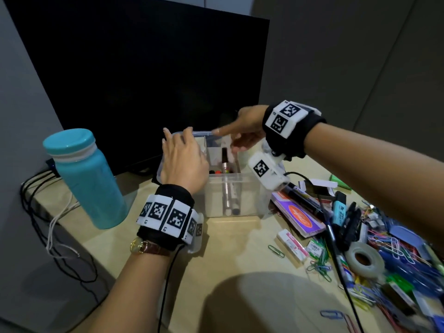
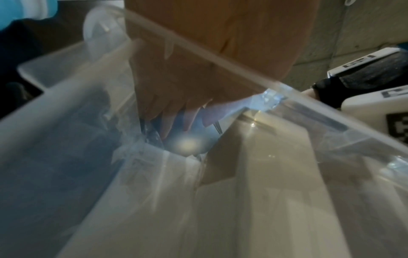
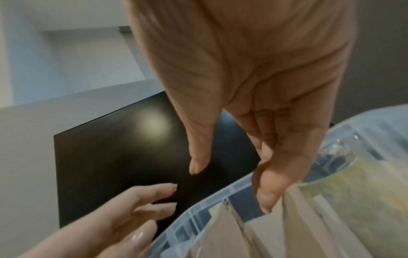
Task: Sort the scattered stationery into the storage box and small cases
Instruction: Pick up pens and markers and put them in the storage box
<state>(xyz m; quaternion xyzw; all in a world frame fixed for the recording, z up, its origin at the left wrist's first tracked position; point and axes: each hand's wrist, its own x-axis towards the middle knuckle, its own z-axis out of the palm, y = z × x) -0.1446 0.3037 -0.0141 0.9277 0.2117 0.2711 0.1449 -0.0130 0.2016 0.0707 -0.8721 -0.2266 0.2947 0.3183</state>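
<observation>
Behind, a dark monitor (image 1: 144,80) stood at the back of the wooden desk (image 1: 240,248), with a teal bottle (image 1: 84,179) to its left. Centrally, the clear storage box (image 1: 240,200) sat on the desk, markers (image 1: 228,188) lying and standing in its compartments. Over its left rim rested the left hand (image 1: 183,159), fingers straight and loosely spread. Above the far rim hovered the right hand (image 1: 245,131), index finger and thumb extended, holding nothing visible. Scattered stationery lay right of the box: a tape roll (image 1: 365,259), an eraser (image 1: 292,245), paper clips (image 1: 319,267).
</observation>
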